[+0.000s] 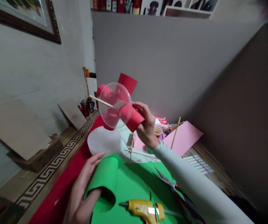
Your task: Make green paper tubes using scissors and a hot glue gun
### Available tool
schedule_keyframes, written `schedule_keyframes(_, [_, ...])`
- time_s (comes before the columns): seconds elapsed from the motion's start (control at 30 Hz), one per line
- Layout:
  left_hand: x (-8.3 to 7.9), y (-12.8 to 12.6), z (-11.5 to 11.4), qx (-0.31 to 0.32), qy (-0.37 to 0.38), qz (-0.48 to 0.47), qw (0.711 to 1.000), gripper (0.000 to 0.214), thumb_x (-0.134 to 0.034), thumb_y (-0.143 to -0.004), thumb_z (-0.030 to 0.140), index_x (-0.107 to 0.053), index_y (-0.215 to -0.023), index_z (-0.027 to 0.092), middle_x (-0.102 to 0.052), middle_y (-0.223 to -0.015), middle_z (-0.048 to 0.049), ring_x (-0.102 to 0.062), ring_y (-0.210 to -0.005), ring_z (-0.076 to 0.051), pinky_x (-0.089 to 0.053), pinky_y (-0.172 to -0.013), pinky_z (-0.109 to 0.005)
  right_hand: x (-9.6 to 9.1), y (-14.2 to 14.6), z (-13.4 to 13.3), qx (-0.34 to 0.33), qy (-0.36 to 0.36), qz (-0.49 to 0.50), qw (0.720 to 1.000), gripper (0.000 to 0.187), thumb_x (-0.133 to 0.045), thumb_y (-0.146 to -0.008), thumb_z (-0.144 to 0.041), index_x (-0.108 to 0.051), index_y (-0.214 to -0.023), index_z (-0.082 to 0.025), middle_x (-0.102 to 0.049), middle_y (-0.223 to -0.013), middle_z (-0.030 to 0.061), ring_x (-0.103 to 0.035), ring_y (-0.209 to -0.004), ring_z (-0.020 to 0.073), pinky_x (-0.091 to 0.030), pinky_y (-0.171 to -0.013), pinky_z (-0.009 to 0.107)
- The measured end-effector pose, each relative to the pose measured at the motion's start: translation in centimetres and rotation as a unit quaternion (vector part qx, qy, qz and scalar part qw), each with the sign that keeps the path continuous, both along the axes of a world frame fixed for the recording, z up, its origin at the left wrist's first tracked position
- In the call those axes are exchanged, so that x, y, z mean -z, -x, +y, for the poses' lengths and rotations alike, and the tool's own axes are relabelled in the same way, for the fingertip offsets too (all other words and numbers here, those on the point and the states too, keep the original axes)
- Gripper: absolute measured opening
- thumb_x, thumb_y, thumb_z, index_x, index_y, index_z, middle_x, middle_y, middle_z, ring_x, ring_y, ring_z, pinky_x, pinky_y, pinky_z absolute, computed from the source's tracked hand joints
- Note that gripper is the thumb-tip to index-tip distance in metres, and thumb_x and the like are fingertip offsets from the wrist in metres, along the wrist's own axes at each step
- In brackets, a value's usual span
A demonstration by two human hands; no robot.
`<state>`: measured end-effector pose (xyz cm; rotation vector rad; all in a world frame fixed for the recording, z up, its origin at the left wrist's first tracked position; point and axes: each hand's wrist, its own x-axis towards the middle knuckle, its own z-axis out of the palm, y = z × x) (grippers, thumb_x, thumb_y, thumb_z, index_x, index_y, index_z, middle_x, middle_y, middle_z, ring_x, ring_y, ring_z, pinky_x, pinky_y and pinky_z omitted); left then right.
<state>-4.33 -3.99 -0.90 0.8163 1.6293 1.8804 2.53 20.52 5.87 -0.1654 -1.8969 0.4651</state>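
Raised above the table, my right hand is closed on a pinwheel-like piece made of a clear plastic lid, several red paper tubes and a thin wooden stick sticking out of its middle. My left hand grips a rolled tube of green paper, with the thumb inside its near opening and the other fingers along its outside. Just right of that tube lies a yellow glue gun, nozzle pointing left. Scissors with opened blades rest under my right forearm.
Flat green paper covers the near table. A white round piece lies behind my left hand. Beyond are joined wooden sticks, pink card and a paper cup. A grey partition stands behind.
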Motion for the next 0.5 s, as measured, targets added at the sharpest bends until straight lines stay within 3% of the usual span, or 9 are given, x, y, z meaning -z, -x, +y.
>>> schedule_keyframes(0.17, [0.1, -0.2, -0.3, 0.032, -0.013, 0.004, 0.999, 0.056, -0.067, -0.076, 0.034, -0.066, -0.132, 0.027, -0.069, -0.138, -0.0086, -0.056, -0.137, -0.039, -0.053, -0.107, -0.043, 1.6, -5.6, -2.1, -0.02, 0.046, 0.072, 0.996, 0.036, -0.065, -0.091, -0.032, -0.056, -0.125, -0.026, -0.071, -0.128, 0.011, -0.071, -0.119, 0.0267, -0.058, -0.102, 0.045])
schedule_keyframes(0.33, [0.3, -0.5, -0.3, 0.074, 0.0, -0.003, 0.997, 0.058, -0.072, -0.07, 0.036, -0.071, -0.127, 0.027, -0.07, -0.139, -0.0104, -0.056, -0.139, -0.042, -0.055, -0.108, -0.048, 2.3, -10.6, -4.0, 0.031, 0.115, 0.109, 0.987, 0.026, -0.062, -0.093, -0.035, -0.063, -0.118, -0.028, -0.074, -0.115, 0.0097, -0.074, -0.106, 0.0271, -0.062, -0.088, 0.044])
schedule_keyframes(0.5, [0.5, -0.7, 0.7, 0.119, 0.016, -0.045, 0.992, 0.058, -0.081, -0.064, 0.046, -0.078, -0.118, 0.029, -0.076, -0.131, -0.0099, -0.063, -0.131, -0.042, -0.058, -0.105, -0.047, 1.8, -14.4, -5.5, 0.097, 0.16, 0.105, 0.977, 0.024, -0.062, -0.093, -0.034, -0.064, -0.116, -0.027, -0.075, -0.113, 0.011, -0.075, -0.099, 0.0278, -0.063, -0.087, 0.046])
